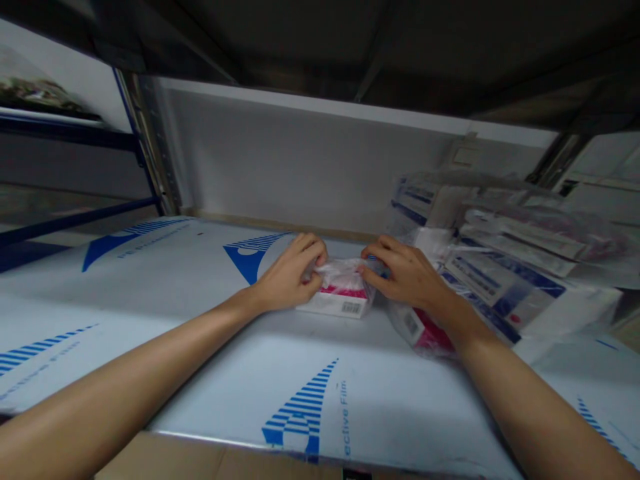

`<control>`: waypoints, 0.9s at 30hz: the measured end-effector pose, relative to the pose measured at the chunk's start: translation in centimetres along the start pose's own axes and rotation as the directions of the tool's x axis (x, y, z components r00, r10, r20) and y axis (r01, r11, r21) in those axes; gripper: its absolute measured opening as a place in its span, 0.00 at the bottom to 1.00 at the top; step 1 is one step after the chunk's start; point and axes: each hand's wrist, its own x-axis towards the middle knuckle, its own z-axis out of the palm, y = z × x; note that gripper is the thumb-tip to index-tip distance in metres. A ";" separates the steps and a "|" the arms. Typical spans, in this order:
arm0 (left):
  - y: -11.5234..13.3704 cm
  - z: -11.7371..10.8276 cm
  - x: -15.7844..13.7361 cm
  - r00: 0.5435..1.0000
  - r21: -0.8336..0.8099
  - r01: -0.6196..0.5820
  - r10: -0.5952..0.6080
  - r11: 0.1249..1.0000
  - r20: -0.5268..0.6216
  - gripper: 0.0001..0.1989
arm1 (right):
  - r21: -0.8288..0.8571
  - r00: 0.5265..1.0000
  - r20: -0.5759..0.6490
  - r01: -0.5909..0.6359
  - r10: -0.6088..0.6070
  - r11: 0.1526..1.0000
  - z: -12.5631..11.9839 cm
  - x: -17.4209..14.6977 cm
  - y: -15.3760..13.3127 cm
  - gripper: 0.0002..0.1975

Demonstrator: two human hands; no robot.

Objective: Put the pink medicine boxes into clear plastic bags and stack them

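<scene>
A small white and magenta box [333, 304] with a barcode on its front lies on the shelf, inside a clear plastic bag [343, 267]. My left hand [293, 272] pinches the bag at its left side, fingers curled over the plastic. At the right, my right hand [403, 270] has thumb and fingers closed on the bag's other edge. Beside my right forearm, another bagged magenta and white box [425, 330] rests on the shelf, partly covered by that arm.
Plastic-wrapped white and blue boxes [500, 273] are piled at the right. The shelf surface [210, 373] wears a printed protective film. A dark upper shelf [320, 47] hangs low overhead, a pale wall [280, 153] closes the back, and a blue metal frame [145, 160] stands left.
</scene>
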 end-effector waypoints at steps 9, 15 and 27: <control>1.4 -3.4 1.1 0.973 -0.214 0.025 0.026 0.976 0.231 0.12 | 0.409 0.991 -0.041 0.129 -0.124 0.903 -0.5 0.4 -1.8 0.06; 0.9 -5.2 2.0 0.894 -0.066 0.080 -0.042 0.995 0.446 0.21 | 0.561 1.000 -0.010 0.004 0.002 0.828 -0.2 0.6 -3.3 0.12; -0.2 -6.2 1.9 0.795 -0.013 0.142 -0.106 0.990 0.597 0.09 | 0.672 0.981 -0.190 0.093 0.050 0.735 0.3 1.1 -3.7 0.11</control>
